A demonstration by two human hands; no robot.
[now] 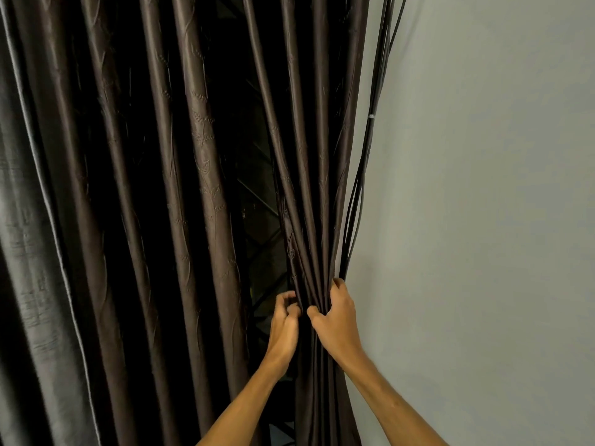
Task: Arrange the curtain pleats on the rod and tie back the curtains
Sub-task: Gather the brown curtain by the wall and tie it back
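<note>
A dark brown right curtain [309,156] with a faint leaf pattern hangs beside the wall, its pleats drawn into a tight bundle low down. My right hand [336,320] grips that bundle from the right, thumb in front. My left hand [285,320] pinches the bundle's left edge fold with curled fingers. A second brown curtain panel [145,188] hangs in loose pleats to the left. Between the two panels a dark window with a metal grille [260,220] shows. The rod is out of view.
A bundle of thin black cables [370,140], tied with a small white band, runs down the grey wall [483,220] just right of the curtain and passes behind my right hand. A lighter grey curtain [29,252] hangs at the far left.
</note>
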